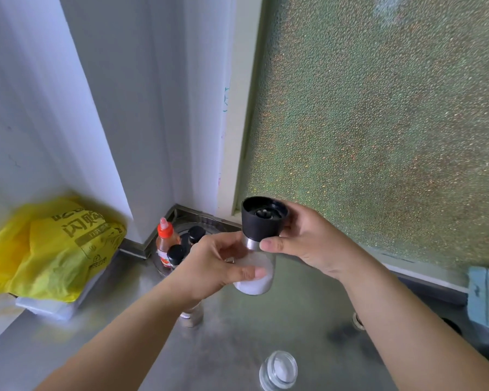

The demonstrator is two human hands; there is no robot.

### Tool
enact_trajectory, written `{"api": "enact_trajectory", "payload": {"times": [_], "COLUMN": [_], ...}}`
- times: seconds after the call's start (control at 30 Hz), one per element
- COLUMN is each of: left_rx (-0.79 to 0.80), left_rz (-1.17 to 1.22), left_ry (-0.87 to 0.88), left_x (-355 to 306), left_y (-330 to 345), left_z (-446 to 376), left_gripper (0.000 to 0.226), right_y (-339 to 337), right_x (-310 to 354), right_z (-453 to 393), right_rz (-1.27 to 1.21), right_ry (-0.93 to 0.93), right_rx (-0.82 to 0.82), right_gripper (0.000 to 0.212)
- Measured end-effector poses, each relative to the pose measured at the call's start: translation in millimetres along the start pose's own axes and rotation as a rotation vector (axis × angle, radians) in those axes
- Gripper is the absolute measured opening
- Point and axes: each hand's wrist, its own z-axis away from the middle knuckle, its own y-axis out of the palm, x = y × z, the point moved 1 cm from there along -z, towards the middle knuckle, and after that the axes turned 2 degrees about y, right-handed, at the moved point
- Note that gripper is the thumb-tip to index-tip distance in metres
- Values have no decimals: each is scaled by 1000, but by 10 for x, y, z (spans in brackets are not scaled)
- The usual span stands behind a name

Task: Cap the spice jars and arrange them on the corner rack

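Note:
I hold a glass spice jar (pixel 259 280) of white powder up above the steel counter. My left hand (pixel 212 266) grips its glass body. My right hand (pixel 302 238) is closed around its black grinder cap (pixel 261 218), which sits on the jar's metal collar. An uncapped glass jar (pixel 278 371) with white contents stands on the counter near the bottom. Another jar (pixel 192 314) stands partly hidden under my left forearm. The corner rack (pixel 206 222) sits in the wall corner and holds an orange-capped bottle (pixel 165 241) and two black-capped jars (pixel 176 253).
A yellow plastic bag (pixel 51 246) lies over a white box at the left. Frosted window glass (pixel 378 122) fills the right side. A blue-green cloth (pixel 486 297) sits at the right edge. A small round object (pixel 358 320) lies on the counter behind my right forearm.

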Motion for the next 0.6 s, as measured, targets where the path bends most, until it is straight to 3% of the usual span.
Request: {"api": "enact_trajectory", "payload": {"times": [0.2, 0.43, 0.6], "left_rx": [-113, -210, -250], "left_rz": [-43, -145, -316], "left_ry": [47, 12, -24], "left_x": [73, 301, 380], "left_y": [-21, -182, -552], "left_z": [-16, -82, -257], "left_gripper": [31, 38, 47], "right_y": [154, 252, 333], "right_x": [-93, -178, -102], "right_z": [-67, -244, -560], "right_rz": [114, 147, 228], "right_ry": [-35, 22, 42], "right_rx": [-164, -128, -129], "right_gripper": [51, 57, 47]}}
